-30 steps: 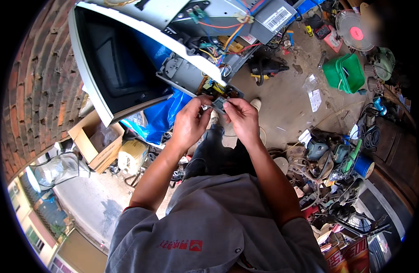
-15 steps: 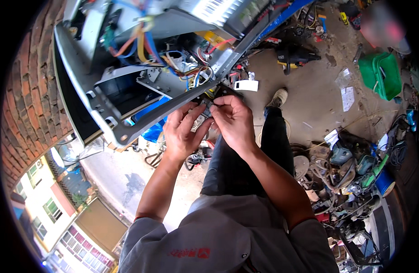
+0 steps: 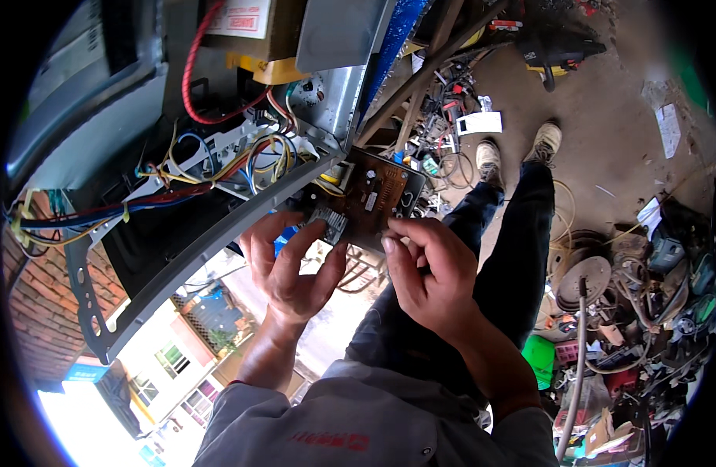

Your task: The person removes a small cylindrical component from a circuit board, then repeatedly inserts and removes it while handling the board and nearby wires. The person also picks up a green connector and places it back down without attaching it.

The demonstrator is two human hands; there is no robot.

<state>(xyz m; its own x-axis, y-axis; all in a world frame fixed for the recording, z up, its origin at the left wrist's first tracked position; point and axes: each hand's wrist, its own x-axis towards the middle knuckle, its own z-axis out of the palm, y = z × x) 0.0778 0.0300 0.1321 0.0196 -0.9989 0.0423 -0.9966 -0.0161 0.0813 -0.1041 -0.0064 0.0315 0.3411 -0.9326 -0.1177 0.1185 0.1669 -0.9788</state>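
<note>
Brown and flat, a small circuit board [image 3: 371, 198] is held up between both hands, just under the open grey metal case [image 3: 218, 226] of a machine. The board is touched from below by the left hand [image 3: 292, 268], whose fingers [image 3: 303, 237] are spread and curled up around its lower left edge. The lower right edge of the board is pinched by the right hand [image 3: 428, 272], with the thumb and fingertips [image 3: 397, 233] pressed close together on it. A small ribbed grey metal block [image 3: 329, 223] is seen on the board, right by the left fingers. Many wires [image 3: 218, 163] in red, yellow, blue and white are packed inside the case above the board, and a thick red wire [image 3: 198, 78] is looped up near the top. Dark trousers [image 3: 498, 257] and two pale shoes [image 3: 517, 148] are seen below the hands, on a dusty floor [image 3: 607, 132]. A white paper tag [image 3: 479, 122] is lying near the shoes. Old tools and scrap parts [image 3: 646, 288] are piled at the right side. A grey shirt [image 3: 373, 424] is seen at the bottom.
</note>
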